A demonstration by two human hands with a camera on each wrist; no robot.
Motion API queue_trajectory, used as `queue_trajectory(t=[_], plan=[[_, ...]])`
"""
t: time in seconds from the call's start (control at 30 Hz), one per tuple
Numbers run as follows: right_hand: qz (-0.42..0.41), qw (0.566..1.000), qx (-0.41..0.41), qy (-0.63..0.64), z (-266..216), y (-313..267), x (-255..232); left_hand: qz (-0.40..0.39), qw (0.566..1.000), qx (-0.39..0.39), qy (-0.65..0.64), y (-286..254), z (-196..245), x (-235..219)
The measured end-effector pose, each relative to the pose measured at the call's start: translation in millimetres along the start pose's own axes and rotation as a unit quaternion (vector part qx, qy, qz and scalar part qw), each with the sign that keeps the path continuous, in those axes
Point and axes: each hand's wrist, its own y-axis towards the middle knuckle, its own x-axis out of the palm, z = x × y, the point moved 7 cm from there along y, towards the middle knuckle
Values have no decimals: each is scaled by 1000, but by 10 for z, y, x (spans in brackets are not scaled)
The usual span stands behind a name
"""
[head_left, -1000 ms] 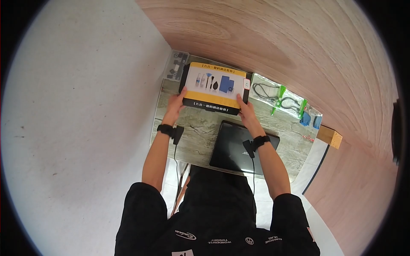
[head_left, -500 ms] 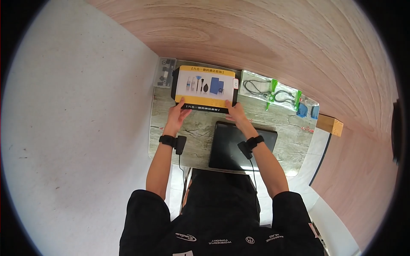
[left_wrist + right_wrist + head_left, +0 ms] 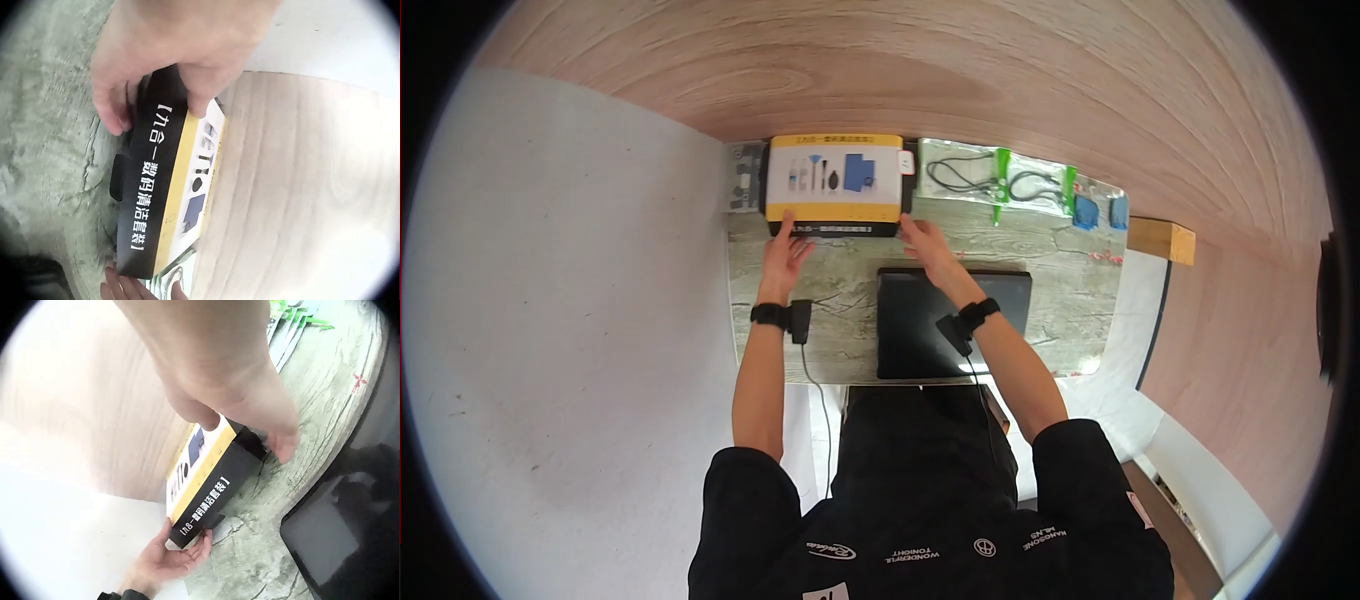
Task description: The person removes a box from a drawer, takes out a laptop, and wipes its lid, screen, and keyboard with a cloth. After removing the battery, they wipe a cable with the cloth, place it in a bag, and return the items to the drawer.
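Note:
A black and yellow cleaning kit box (image 3: 835,205), printed with brushes, bottles and cloths, lies at the table's back left. My left hand (image 3: 784,256) grips its near left corner. In the left wrist view the thumb presses the printed top while the fingers curl down past the black front side. My right hand (image 3: 928,245) holds the near right corner, with its thumb on the top edge and its fingers low beside the end, as the right wrist view shows. A closed black laptop (image 3: 915,325) lies nearer my body, under the right forearm.
Clear bags with dark cables (image 3: 955,172) and green strips lie right of the box. Two blue items (image 3: 1086,212) are at the back right corner. A clear case of small parts (image 3: 743,185) sits at the far left. A wooden panel (image 3: 850,80) rises behind the table (image 3: 840,340).
The box has come down from above the table to its back left, beside the case, with both hands on it. The head view has shifted as well.

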Motion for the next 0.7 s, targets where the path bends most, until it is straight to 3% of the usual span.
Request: queue_trajectory(t=[0.03,0.13,0.2,0.27,0.33,0.43,0.53,0.63,0.7], plan=[[9,1000,-7,-15,36,-123,-114,-8,1000,8,11,-152,9,70],[78,985,-137,-70,278,-530,-672,19,992,55,113,-574,-155,19],[136,962,-158,-175,162,-1036,-1164,2,978,51,202,-737,-586,-139],[250,909,-215,-254,406,-1292,-1809,-94,954,50,279,-1127,-962,-66],[324,880,-182,-295,687,-1569,-2347,-104,942,-19,318,-1256,-1529,-148],[310,868,-125,-368,1345,-1623,-2836,-43,919,39,390,-1628,-1836,128],[212,930,-83,-288,1552,-1637,-2783,75,883,221,406,-1502,-2240,-5],[186,933,-65,-301,1707,-1505,-2767,129,845,214,473,-1334,-2292,-37],[165,932,-54,-317,1774,-1418,-2737,144,846,161,487,-1254,-2239,-44]])
